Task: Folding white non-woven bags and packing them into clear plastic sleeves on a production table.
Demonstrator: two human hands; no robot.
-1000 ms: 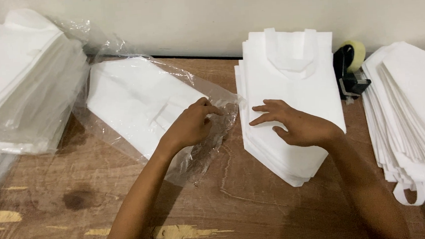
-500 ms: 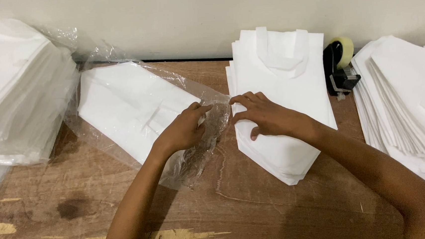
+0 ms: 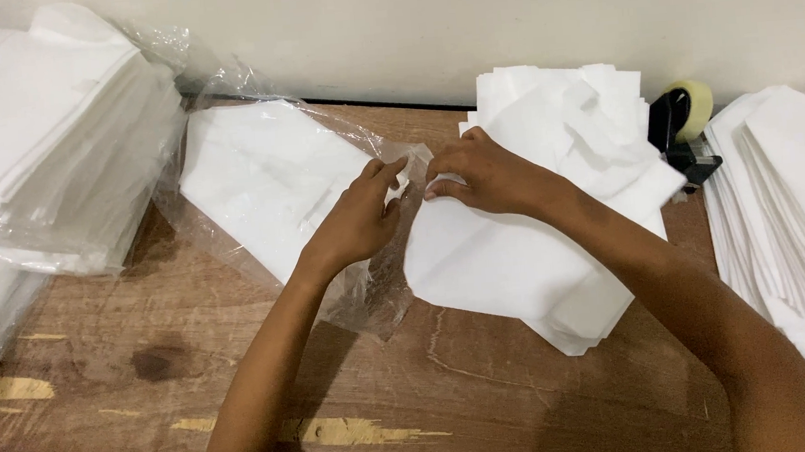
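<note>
Bagging step: fingers of left hand [image 3: 357, 222] and right hand [image 3: 489, 175] pinch the clear plastic sleeve [image 3: 369, 285] mouth between them; the white bags stack [image 3: 527, 255] lies under the right fingers. Next: spread the mouth wider.

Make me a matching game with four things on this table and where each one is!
Things:
1. tape dispenser
2. clear plastic bag
3. wrapped white stack
4. loose white stack

Places:
A. far left
B. by the wall, behind the right arm
C. far right edge
D. under the left hand

Pairs: 1-B, 2-D, 3-A, 4-C
</note>
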